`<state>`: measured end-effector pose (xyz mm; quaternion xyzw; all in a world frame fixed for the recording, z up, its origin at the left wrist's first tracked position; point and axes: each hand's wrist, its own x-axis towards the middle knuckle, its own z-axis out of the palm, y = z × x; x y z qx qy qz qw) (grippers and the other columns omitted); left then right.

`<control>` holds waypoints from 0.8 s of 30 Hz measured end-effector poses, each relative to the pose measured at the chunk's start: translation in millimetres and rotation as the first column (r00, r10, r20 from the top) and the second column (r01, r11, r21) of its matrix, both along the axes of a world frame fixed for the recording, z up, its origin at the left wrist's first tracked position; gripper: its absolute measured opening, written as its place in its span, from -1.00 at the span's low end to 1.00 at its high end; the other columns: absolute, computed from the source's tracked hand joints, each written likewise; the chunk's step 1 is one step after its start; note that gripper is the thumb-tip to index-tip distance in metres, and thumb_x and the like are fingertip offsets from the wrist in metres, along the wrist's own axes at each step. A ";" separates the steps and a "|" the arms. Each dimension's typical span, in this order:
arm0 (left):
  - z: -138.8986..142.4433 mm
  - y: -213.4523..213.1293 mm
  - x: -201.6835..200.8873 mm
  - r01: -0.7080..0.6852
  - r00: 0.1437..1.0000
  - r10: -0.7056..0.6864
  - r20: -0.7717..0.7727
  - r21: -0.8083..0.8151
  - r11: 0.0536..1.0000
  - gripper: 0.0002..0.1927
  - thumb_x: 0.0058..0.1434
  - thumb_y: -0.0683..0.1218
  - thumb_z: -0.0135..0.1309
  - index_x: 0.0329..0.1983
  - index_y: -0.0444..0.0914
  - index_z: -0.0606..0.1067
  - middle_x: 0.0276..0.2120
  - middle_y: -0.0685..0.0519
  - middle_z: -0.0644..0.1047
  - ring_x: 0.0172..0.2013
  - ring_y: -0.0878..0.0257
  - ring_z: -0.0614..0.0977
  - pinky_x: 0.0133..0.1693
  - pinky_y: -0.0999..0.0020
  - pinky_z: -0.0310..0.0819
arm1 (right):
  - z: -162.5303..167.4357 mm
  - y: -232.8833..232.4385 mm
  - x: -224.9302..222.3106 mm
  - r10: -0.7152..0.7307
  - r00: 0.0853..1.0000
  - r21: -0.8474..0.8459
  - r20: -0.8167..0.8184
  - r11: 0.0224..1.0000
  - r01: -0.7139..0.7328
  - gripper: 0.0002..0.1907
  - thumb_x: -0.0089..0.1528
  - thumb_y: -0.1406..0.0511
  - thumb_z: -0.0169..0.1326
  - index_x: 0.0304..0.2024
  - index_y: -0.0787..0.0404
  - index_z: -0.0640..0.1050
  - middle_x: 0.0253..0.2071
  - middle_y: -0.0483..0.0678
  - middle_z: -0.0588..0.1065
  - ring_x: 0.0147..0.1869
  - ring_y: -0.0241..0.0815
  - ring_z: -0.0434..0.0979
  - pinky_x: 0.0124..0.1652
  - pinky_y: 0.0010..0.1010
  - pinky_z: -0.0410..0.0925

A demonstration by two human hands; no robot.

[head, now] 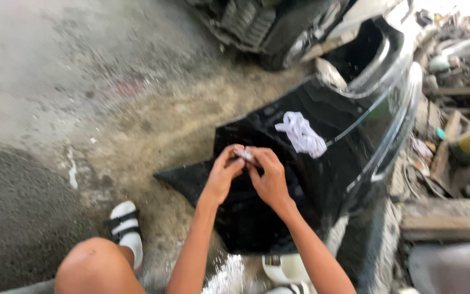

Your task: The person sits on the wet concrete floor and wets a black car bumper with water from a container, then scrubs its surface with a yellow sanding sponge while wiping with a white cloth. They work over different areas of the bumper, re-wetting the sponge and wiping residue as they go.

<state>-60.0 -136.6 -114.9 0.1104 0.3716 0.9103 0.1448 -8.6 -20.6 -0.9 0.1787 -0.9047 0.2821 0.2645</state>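
- Over the glossy black car bumper panel, both hands meet at the middle of the view, fingertips together.
- Left hand and right hand pinch one small pale piece between thumbs and fingers; too blurred to tell what it is, maybe a folded scrap of abrasive paper or tape.
- The piece sits held just above the panel, not touching it as far as I can tell.
- White crumpled rag lies on the panel just beyond and to the right of the right hand, untouched.
- Judgement on progress: the panel looks shiny and wet-dark, no rubbed or dull patch visible near the hands, so work on the surface seems not yet started here; hands look busy readying the small piece.
- Below the left forearm: bare knee and a white sandalled foot on the stained concrete floor.
- Far right of the hands: clutter of wood and scrap, well apart.
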 end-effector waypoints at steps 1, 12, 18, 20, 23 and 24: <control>3.4 -3.6 -0.8 0.060 0.997 -0.066 0.050 0.119 0.991 -0.53 0.29 -0.10 0.12 0.26 -0.22 0.38 -0.02 0.16 0.53 -0.09 0.38 0.56 -0.06 0.38 0.46 | 0.6 -0.6 -1.4 0.011 0.998 0.058 -0.069 0.998 -0.007 -0.63 0.15 0.51 0.20 0.02 0.25 0.56 -0.06 0.05 0.54 0.02 0.06 0.58 -0.02 -0.27 0.43; 1.7 -1.4 -9.8 -0.088 0.983 0.059 0.172 0.168 0.982 -0.59 0.36 -0.23 0.01 0.28 -0.32 0.42 -0.12 0.05 0.52 -0.26 0.37 0.58 -0.33 0.44 0.47 | 2.1 -2.7 -8.0 0.073 0.997 0.229 -0.036 0.971 -0.063 -0.58 0.00 0.35 0.34 -0.07 0.20 0.62 0.02 0.04 0.54 0.22 0.24 0.42 0.14 -0.05 0.34; -11.4 9.7 -14.6 -0.102 0.988 0.080 0.128 0.179 0.979 -0.67 0.39 -0.23 -0.05 0.20 -0.32 0.45 -0.17 0.06 0.51 -0.37 0.40 0.49 -0.43 0.49 0.38 | 2.5 -7.0 -9.7 -0.015 1.000 0.243 -0.026 0.970 0.021 -0.63 0.00 0.23 0.40 -0.16 0.15 0.64 0.11 0.11 0.49 0.30 0.22 0.42 0.23 -0.05 0.32; -13.3 13.8 -15.5 -0.153 0.980 0.119 0.158 0.223 0.963 -0.71 0.38 -0.26 -0.09 0.15 -0.33 0.42 -0.15 0.06 0.50 -0.32 0.39 0.52 -0.36 0.46 0.43 | -1.1 -6.9 -13.9 -0.045 0.999 0.222 -0.028 0.974 0.050 -0.64 -0.01 0.26 0.39 -0.17 0.17 0.64 0.25 0.32 0.40 0.32 0.30 0.37 0.17 -0.05 0.31; -15.3 13.2 -19.8 -0.171 0.981 0.129 0.142 0.340 0.925 -0.72 0.35 -0.30 -0.11 0.12 -0.32 0.41 -0.14 0.04 0.50 -0.27 0.35 0.55 -0.30 0.44 0.46 | -9.0 -3.6 -21.5 -0.017 1.000 0.211 0.005 0.977 0.015 -0.62 0.01 0.26 0.39 -0.13 0.14 0.64 0.23 0.28 0.43 0.29 0.26 0.42 0.17 -0.08 0.34; -15.9 10.5 -21.9 -0.164 0.984 0.121 0.133 0.385 0.908 -0.71 0.35 -0.32 -0.11 0.12 -0.31 0.41 -0.15 0.03 0.50 -0.26 0.34 0.55 -0.28 0.44 0.46 | -11.9 -1.6 -24.0 -0.001 1.000 0.224 -0.020 0.975 0.006 -0.63 0.02 0.26 0.39 -0.13 0.15 0.64 0.22 0.27 0.43 0.29 0.26 0.43 0.18 -0.09 0.35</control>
